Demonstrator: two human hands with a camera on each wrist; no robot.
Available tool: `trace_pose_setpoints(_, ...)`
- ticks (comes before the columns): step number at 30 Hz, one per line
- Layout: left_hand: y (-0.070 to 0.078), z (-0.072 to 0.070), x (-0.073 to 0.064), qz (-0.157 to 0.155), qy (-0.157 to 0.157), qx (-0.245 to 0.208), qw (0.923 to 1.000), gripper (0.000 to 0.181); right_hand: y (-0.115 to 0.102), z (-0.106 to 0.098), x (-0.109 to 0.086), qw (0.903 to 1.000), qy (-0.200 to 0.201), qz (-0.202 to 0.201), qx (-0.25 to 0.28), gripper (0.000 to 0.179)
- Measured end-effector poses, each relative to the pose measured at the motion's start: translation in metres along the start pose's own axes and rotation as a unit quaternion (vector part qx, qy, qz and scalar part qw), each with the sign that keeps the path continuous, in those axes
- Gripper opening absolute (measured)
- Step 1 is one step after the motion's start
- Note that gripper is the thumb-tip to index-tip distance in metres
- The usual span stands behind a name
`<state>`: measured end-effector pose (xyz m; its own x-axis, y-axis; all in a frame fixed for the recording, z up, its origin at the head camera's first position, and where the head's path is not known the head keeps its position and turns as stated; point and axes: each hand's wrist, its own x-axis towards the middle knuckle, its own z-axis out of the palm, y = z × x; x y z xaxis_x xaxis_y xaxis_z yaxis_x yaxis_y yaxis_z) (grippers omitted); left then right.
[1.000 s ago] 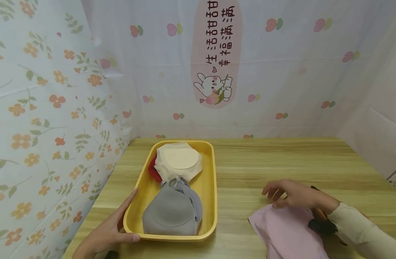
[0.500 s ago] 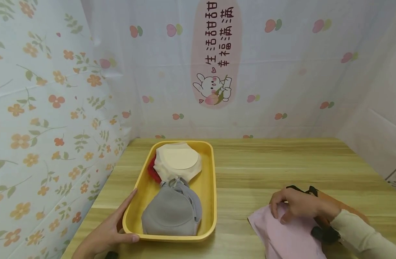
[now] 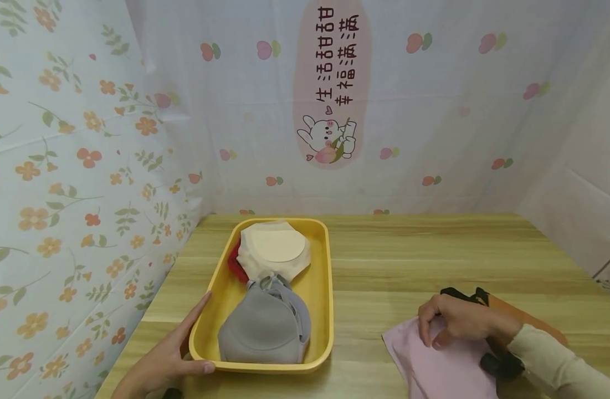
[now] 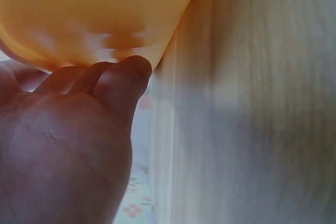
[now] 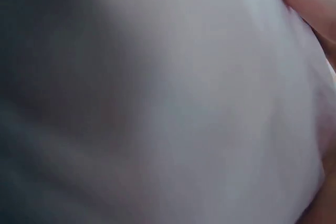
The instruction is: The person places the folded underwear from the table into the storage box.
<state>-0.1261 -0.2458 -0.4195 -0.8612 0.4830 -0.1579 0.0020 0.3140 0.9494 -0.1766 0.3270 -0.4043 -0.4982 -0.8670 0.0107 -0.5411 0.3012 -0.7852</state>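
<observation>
My left hand [image 3: 160, 360] holds the near left corner of a yellow plastic tray [image 3: 331, 299], fingers along its side and thumb at the front rim. In the left wrist view, fingertips [image 4: 137, 65] press against the tray wall. Inside lie a grey bra [image 3: 265, 327], cream underpants [image 3: 280, 246] and a red cloth piece [image 3: 236, 263], mostly covered. At the right, my right hand [image 3: 464, 320] pinches a smooth pink cloth [image 3: 434, 368] between curled fingers and thumb. The cloth fills most of the right wrist view, with a finger [image 5: 310, 1] at its edge.
An orange-brown item [image 3: 529, 318] with black straps [image 3: 479, 295] lies beyond the right hand, partly hidden by the forearm. The wood-grain table [image 3: 409, 244] meets a printed curtain [image 3: 255, 111] at the back and a floral one [image 3: 75, 221] at the left.
My right hand has shifted right and closer to me, its fingers curling down onto the pink cloth. More of the orange-brown item shows. Left hand and tray stay in place.
</observation>
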Motion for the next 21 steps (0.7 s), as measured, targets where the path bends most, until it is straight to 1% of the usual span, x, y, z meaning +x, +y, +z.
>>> trace_pose_setpoints(4,0.000,0.000,0.000,0.001,0.001,-0.001,1.0000,0.109,-0.001,0.000,0.000,0.9999,0.011,0.004,-0.008,0.021)
trace_pose_setpoints(6,0.000,0.000,0.000,0.007,0.003,0.001,1.0000,0.110,-0.001,-0.001,0.001,0.9996,0.027,0.005,-0.010,0.022)
trace_pose_setpoints(8,0.000,0.000,0.001,0.016,0.007,0.007,0.9998,0.109,-0.001,-0.002,0.002,0.9986,0.052,0.002,-0.012,0.022)
trace_pose_setpoints(9,0.000,0.000,0.001,0.020,0.009,0.010,0.9997,0.110,-0.001,-0.002,0.002,0.9974,0.070,0.008,-0.019,0.021)
trace_pose_setpoints(11,-0.001,0.000,0.001,0.027,0.013,0.020,0.9993,0.109,-0.002,-0.001,0.002,0.9925,0.114,0.037,-0.025,0.017)
trace_pose_setpoints(13,-0.002,0.000,0.002,0.031,0.015,0.023,0.9992,0.109,-0.004,0.001,0.002,0.9822,0.162,0.091,-0.023,0.012)
trace_pose_setpoints(15,-0.002,0.001,0.001,0.032,0.015,0.021,0.9992,0.109,-0.006,0.002,0.002,0.9666,0.203,0.156,-0.006,0.011)
trace_pose_setpoints(17,-0.003,0.001,0.001,0.035,0.018,0.020,0.9991,0.109,-0.009,0.003,0.004,0.9498,0.233,0.207,0.026,0.017)
trace_pose_setpoints(19,-0.004,0.001,0.001,0.037,0.019,0.018,0.9990,0.109,-0.011,0.004,0.006,0.9376,0.247,0.237,0.060,0.023)
trace_pose_setpoints(21,-0.003,0.001,0.001,0.039,0.021,0.019,0.9988,0.109,-0.012,0.005,0.008,0.9335,0.252,0.241,0.082,0.028)
